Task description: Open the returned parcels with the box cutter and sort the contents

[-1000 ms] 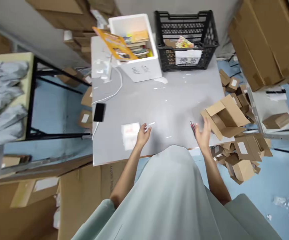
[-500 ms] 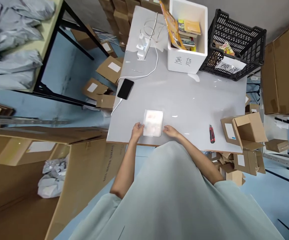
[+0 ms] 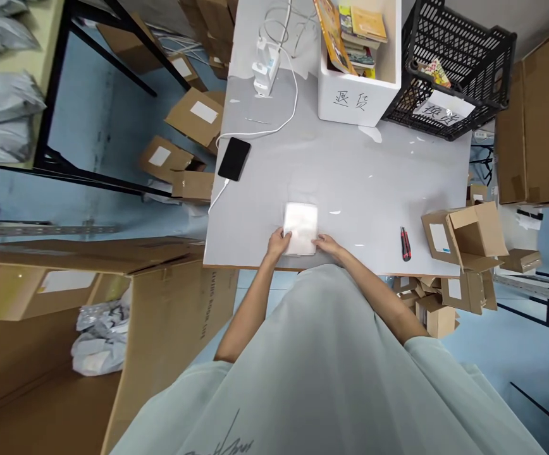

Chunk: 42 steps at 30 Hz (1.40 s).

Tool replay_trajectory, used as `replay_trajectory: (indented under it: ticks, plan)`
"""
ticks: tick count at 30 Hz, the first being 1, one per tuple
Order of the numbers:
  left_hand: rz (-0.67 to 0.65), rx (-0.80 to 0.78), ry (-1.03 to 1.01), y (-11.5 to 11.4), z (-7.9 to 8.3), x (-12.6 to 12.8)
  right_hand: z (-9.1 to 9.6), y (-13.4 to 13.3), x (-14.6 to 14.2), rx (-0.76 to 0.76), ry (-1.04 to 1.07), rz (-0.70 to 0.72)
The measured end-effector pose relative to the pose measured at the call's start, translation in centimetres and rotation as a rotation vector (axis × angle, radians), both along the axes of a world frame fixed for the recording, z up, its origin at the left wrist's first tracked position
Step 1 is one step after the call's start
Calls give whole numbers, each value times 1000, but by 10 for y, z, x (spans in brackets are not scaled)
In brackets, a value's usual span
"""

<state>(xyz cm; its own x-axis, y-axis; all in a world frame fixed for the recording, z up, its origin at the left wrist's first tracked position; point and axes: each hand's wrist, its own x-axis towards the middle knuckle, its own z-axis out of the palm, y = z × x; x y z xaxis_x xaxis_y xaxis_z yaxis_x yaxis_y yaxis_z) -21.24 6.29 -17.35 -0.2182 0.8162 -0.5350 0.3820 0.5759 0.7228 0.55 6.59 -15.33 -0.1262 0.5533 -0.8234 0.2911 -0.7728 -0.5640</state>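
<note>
A small flat white packet [image 3: 301,227] in clear wrap lies near the front edge of the grey table [image 3: 350,170]. My left hand [image 3: 279,242] grips its near left corner with fingers curled. My right hand [image 3: 327,244] holds the near right corner, fingers bent onto it. Both hands rest at the table's front edge, just ahead of my pale green top.
A red and black utility knife [image 3: 405,243] lies to the right. An open cardboard box [image 3: 468,234] sits at the right corner. A black phone [image 3: 234,158] on a white cable, a white foam box [image 3: 360,63] with books and a black crate [image 3: 459,69] stand further back. Cartons surround the table.
My hands left the knife side and closed on the packet's near corners. The packet has shifted slightly right and closer between them. The view has swung left and down.
</note>
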Motion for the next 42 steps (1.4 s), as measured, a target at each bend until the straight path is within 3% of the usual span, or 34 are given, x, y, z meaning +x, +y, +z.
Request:
replay_trajectory:
  ticks: [7, 11, 16, 21, 26, 31, 37, 42]
  plan:
    - [-45, 23, -147, -7, 22, 68, 15, -26, 76, -50, 145, -86]
    - [-74, 40, -235, -12, 30, 117, 15, -41, 119, -13, 226, -225]
    - [-128, 38, -271, -18, 35, 172, 11, -46, 158, 121, 274, -269]
    - [-158, 59, -221, -19, 42, 207, 1, -43, 174, 295, 250, -248]
    - [-106, 96, -152, -12, 52, 214, -22, -43, 191, 307, 167, -332]
    - [-19, 156, -193, -12, 62, 197, -33, -47, 221, 318, 182, -373]
    - [154, 88, -146, -12, 63, 172, -14, -47, 254, 387, 217, -426]
    - [203, 72, -44, -10, 59, 159, 12, -45, 272, 408, 307, -431]
